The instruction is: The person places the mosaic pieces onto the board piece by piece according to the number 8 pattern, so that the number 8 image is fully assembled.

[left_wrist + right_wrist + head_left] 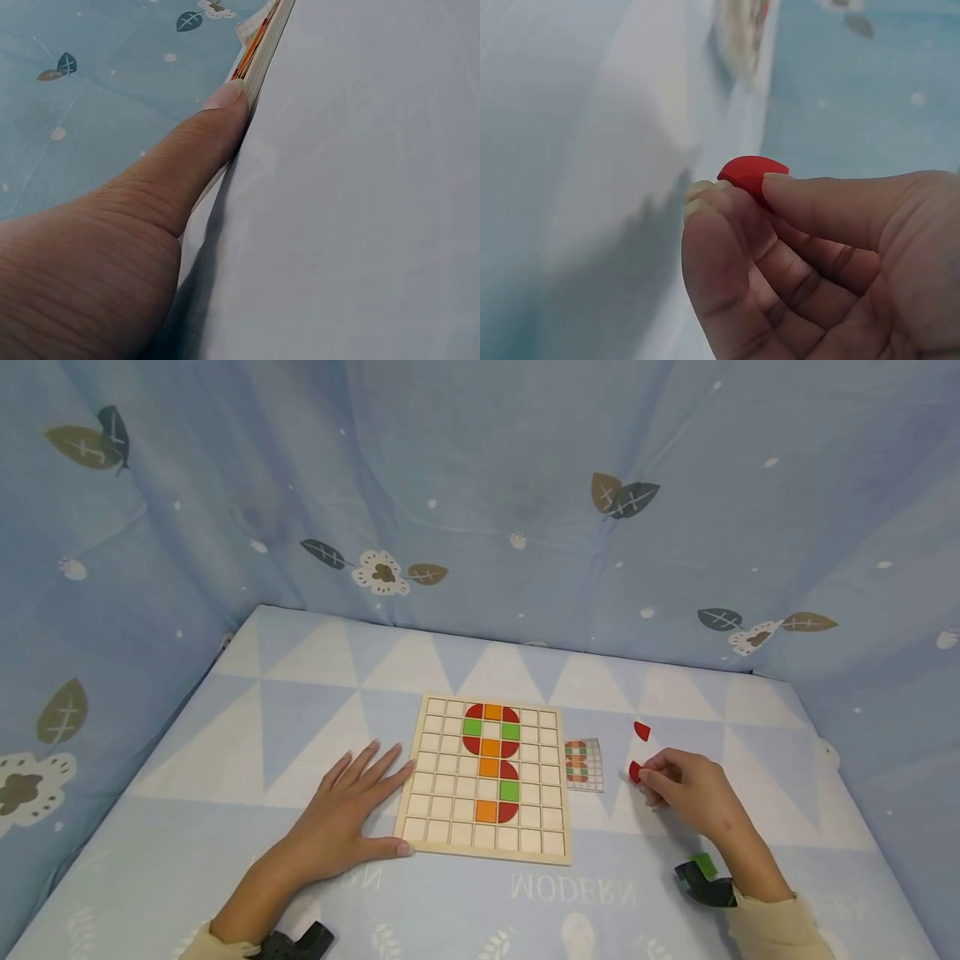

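Note:
Between thumb and fingertips, my right hand pinches a red quarter-circle piece, held to the right of the board. My left hand lies with fingers spread at the left edge of the wooden grid board, its thumb touching the near left corner. Red quarter-circles, orange squares and green squares fill some cells in the board's middle columns. One more red quarter-circle lies on the cloth beyond my right hand. In the left wrist view the thumb presses along the board's side.
A small pattern card sits against the board's right edge, showing a coloured grid design. Blue and white patterned cloth covers the table. Leaf-printed blue curtains rise behind and at both sides. Dark straps are on both wrists.

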A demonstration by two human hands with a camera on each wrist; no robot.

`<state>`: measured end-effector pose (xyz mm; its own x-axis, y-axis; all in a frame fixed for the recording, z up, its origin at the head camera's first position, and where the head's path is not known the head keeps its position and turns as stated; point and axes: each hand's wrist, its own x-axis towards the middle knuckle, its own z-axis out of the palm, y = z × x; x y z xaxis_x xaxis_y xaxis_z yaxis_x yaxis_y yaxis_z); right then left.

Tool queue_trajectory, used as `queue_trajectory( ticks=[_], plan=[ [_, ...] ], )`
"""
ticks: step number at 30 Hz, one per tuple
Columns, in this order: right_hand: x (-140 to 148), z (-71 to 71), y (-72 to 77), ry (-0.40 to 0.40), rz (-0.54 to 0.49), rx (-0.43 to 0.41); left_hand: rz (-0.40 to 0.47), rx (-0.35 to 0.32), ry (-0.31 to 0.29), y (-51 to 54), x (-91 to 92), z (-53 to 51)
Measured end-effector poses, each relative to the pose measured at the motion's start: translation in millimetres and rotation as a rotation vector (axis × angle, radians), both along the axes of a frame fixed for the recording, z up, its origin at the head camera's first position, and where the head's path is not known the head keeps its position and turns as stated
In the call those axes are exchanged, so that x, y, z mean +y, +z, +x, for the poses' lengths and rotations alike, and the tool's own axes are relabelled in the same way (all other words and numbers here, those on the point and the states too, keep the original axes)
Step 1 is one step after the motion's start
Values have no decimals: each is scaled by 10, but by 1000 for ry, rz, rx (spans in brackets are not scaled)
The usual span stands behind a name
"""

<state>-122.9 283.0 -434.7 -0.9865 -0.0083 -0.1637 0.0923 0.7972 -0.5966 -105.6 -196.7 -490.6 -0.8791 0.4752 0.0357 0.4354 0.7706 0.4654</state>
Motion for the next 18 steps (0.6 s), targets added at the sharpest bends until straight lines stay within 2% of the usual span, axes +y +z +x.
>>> queue_trajectory(
  ticks=[5,10,13,18],
  plan=[
    [-265,18,142,64,-30,59,-1,3,-5,-2,-9,1],
    [-579,14,225,138,-78,58,-11,5,-10,-11,-18,-1],
    [-787,5,233,203,-126,56,-13,9,-12,-13,-20,-3],
    [-1141,-30,177,350,-121,74,-13,1,-6,-7,-12,1]
  ],
)
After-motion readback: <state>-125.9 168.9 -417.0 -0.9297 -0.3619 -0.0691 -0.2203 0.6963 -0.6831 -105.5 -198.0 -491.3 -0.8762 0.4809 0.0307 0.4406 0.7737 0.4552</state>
